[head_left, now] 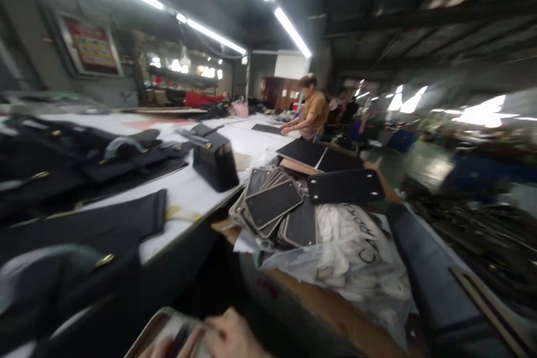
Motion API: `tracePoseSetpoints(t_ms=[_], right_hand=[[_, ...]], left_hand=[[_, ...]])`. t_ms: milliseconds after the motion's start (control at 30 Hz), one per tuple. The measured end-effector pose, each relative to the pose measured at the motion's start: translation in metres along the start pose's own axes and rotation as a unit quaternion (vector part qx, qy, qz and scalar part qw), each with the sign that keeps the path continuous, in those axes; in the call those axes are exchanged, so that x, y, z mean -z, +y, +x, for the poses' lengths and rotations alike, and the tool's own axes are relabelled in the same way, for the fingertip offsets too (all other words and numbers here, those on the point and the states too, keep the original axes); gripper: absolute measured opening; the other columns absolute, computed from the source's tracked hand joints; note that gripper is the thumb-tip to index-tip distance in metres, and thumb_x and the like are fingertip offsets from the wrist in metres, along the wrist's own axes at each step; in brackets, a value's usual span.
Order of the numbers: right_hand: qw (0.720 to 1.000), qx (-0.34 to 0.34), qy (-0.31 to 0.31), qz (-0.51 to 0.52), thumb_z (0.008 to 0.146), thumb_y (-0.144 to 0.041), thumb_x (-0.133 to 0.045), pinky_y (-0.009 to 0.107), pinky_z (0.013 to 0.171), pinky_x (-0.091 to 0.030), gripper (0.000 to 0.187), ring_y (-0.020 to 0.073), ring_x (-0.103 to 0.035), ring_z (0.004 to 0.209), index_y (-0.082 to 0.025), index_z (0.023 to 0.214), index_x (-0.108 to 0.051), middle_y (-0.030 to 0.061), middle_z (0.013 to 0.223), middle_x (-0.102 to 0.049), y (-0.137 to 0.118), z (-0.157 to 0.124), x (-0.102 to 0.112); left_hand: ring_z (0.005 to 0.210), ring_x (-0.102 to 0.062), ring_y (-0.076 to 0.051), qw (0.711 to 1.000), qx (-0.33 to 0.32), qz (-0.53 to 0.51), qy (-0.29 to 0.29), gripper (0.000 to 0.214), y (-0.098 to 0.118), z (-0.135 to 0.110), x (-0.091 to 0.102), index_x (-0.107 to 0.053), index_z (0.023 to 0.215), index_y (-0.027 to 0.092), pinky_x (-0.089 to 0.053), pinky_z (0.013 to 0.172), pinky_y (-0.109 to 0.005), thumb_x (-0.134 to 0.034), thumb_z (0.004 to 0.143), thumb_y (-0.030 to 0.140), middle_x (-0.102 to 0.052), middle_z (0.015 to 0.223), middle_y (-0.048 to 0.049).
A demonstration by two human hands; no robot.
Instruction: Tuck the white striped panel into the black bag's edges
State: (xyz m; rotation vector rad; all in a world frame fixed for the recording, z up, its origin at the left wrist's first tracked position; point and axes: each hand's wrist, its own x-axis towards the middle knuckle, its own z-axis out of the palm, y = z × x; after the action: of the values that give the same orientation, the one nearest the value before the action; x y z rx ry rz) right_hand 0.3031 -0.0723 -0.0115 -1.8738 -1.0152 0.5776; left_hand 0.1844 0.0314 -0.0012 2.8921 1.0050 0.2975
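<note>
At the bottom edge, smeared by motion, is a rounded-corner panel (156,321) with a pale rim. My left hand (168,348), cut off by the frame, has its fingers curled over this panel. Closed at the panel's right side is my right hand (235,335), thumb and fingers pressed together. A small dark shape between the two hands is too blurred to name. Beyond them lies a pile of similar black panels with pale rims (272,201), beside a clear plastic bag (344,263) of pale pieces, on a cardboard box (323,302).
A white worktable (180,229) runs along the left, bearing black bag pieces (84,162) and an upright black bag (215,159). Black sheets (302,152) lie past the pile. A person in a mustard top (314,109) works farther back; another wears red (197,99).
</note>
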Motion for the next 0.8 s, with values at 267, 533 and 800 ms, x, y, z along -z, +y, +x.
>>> tracePoseSetpoints(t_ms=[267, 533, 800], right_hand=[[0.983, -0.004, -0.158, 0.089, 0.097, -0.041, -0.049, 0.034, 0.092, -0.050, 0.038, 0.0243, -0.064, 0.104, -0.019, 0.121, -0.069, 0.0077, 0.113, -0.071, 0.030, 0.000, -0.040], [0.989, 0.072, -0.129, 0.010, 0.099, -0.041, -0.047, 0.027, 0.079, -0.050, 0.038, 0.0215, -0.066, 0.087, -0.017, 0.114, -0.072, 0.0077, 0.091, -0.070, 0.018, 0.000, -0.034], [0.992, 0.064, -0.109, -0.025, 0.099, -0.043, -0.045, 0.030, 0.083, -0.051, 0.043, 0.0237, -0.066, 0.093, -0.015, 0.120, -0.070, 0.0114, 0.094, -0.071, 0.025, -0.003, -0.040]], left_hand=[[0.114, -0.048, -0.032, 0.996, -0.033, -0.029, -0.082, 0.032, -0.028, -0.060, 0.015, -0.056, 0.125, 0.039, -0.041, 0.091, -0.049, -0.050, 0.094, 0.038, -0.054, 0.125, -0.0099], [0.102, -0.052, -0.030, 0.990, -0.089, -0.026, -0.105, 0.022, -0.034, -0.050, 0.020, -0.054, 0.112, 0.024, -0.046, 0.085, -0.045, -0.046, 0.092, 0.025, -0.056, 0.110, -0.0108], [0.093, -0.058, -0.022, 0.991, -0.059, -0.092, -0.071, 0.029, -0.070, -0.005, 0.035, -0.055, 0.105, 0.018, -0.050, 0.079, -0.034, -0.042, 0.083, 0.004, -0.057, 0.108, -0.0082]])
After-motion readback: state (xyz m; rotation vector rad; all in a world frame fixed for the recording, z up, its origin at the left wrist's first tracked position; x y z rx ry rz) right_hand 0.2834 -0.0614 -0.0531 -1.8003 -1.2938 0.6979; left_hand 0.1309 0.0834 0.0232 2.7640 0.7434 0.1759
